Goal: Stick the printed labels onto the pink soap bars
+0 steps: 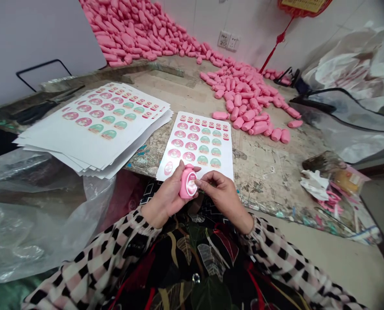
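My left hand (168,194) is wrapped round a small pink bottle (183,187), holding it tilted over my lap at the table's front edge. On the bottle's face is an oval sticker (191,184) with a white border and a pink and white print. My right hand (224,196) is closed in a pinch, its thumb and fingertips at the sticker's right edge. Just beyond both hands lies a sticker sheet (198,140) with rows of pink and green labels. The near left part of that sheet has blank white areas.
To the left is a stack of sticker sheets (104,116). Many pink bottles (243,97) are piled along the back and right of the worn table (259,172). Clear plastic (43,215) hangs at the left. Scraps and a small packet (347,181) lie at the right edge.
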The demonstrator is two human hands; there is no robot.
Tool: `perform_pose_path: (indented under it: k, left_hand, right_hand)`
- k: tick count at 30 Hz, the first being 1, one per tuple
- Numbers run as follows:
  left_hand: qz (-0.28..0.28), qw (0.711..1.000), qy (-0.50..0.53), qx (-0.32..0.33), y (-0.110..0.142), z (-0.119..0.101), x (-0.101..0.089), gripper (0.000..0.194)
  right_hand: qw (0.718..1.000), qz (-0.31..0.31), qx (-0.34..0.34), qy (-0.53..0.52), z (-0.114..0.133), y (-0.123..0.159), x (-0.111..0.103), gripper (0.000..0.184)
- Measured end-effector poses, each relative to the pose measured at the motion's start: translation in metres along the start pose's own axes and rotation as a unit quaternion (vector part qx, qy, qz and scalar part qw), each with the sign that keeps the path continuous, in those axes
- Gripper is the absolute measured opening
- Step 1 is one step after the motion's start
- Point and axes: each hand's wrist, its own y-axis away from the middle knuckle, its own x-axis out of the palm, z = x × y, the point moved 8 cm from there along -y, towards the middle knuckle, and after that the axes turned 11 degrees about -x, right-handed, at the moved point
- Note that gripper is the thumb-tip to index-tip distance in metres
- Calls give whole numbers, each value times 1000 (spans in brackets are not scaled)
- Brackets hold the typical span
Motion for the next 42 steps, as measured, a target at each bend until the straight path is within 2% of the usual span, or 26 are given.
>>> perform_pose_path:
  k: [6,20,23,26,28,29,30,32,33,35,37,39,42]
  left_hand:
    - [-1,1000,-10,26,-2,-2,-1,49]
    - [-15,999,-16,27,0,-2,2,51]
    - [-20,999,-21,16,1,-1,3,52]
    - [-9,1000,-30,-4,2,0,5,54]
    - [1,999,-33,-23,2,2,7,54]
    - [3,999,-36,-28,2,2,8,52]
    - [0,999,-41,-27,2,2,8,50]
    - [-13,998,-64,-10,1,0,9,47]
    - [-23,996,-83,5,2,-2,10,47]
    - [-41,991,-127,25,3,-5,13,49]
    - [-50,984,-167,32,6,-8,15,52]
    - [-43,978,-199,33,11,-12,19,52]
    - [1,968,-250,30,22,-16,25,50]
  right_hand:
    - [998,15,22,-59,-4,1,9,20]
    - [1000,20,11,17,-1,3,7,23]
    - [988,34,-47,144,13,5,4,23]
    - [930,39,-125,343,35,7,-1,27]
    - [909,26,-129,395,40,6,-7,31]
    - [917,17,-111,382,38,4,-11,33]
    - [938,12,-78,338,32,1,-13,34]
    - [985,25,11,168,13,-2,-8,38]
    - [996,37,56,63,4,-2,-1,39]
    - [985,56,114,-115,-5,-2,16,37]
    - [969,56,130,-203,-6,-4,25,34]
    - [964,45,127,-227,-4,-8,26,32]
    - [968,32,117,-221,3,-13,25,31]
